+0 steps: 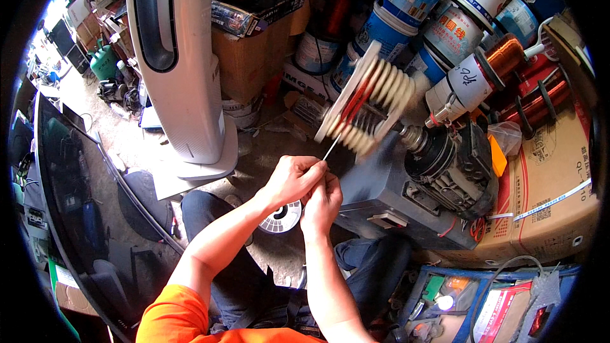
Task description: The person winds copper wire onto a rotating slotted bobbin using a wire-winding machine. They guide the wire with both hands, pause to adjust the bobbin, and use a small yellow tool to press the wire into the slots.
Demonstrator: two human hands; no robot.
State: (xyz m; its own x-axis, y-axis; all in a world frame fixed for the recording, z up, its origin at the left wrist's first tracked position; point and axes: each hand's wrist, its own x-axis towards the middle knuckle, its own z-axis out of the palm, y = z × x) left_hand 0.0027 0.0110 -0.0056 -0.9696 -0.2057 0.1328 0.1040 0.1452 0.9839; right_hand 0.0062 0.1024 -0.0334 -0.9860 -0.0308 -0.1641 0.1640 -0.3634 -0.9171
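The left hand (293, 181) pinches a thin strand (331, 148) at its fingertips; the right hand (322, 202) is curled just beneath, its exact grip hidden. The strand runs to the pale reel (382, 93) at one o'clock — probably best fed with light, even pull, fingers clear of the blurred ridges. A grey machine (381, 198) sits at three, a white tower (184, 101) at ten, on cluttered, sunlit floor (133, 147).

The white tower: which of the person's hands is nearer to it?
Left. The left hand is just right of the white tower's base in the picture; the right hand is farther right and slightly lower, beside the left one.
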